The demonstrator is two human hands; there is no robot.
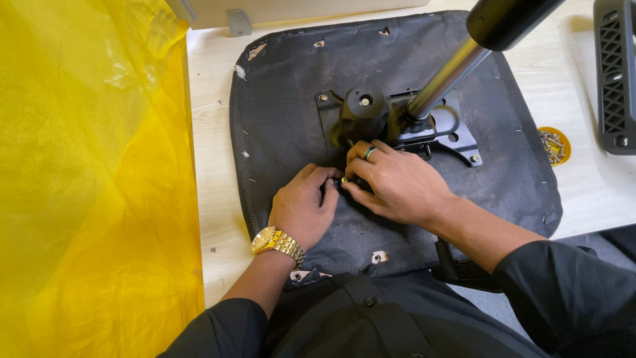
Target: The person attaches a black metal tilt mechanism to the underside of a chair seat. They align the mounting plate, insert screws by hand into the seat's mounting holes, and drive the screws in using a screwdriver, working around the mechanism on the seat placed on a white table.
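Observation:
An upturned black office-chair seat (291, 86) lies on a pale wooden table. A black metal mechanism plate (457, 136) is mounted on it, with a chrome gas cylinder (447, 79) rising toward the upper right. My left hand (306, 207), with a gold watch on the wrist, presses on the near edge of the plate. My right hand (397, 184), wearing a ring, pinches a small screw (344, 179) at that same edge. Both hands touch each other over the screw.
A yellow plastic sheet (93, 179) covers the left side. A small orange dish of screws (553, 144) sits right of the seat. A black ribbed plastic part (616, 73) lies at the far right. The table's near edge runs beside my right forearm.

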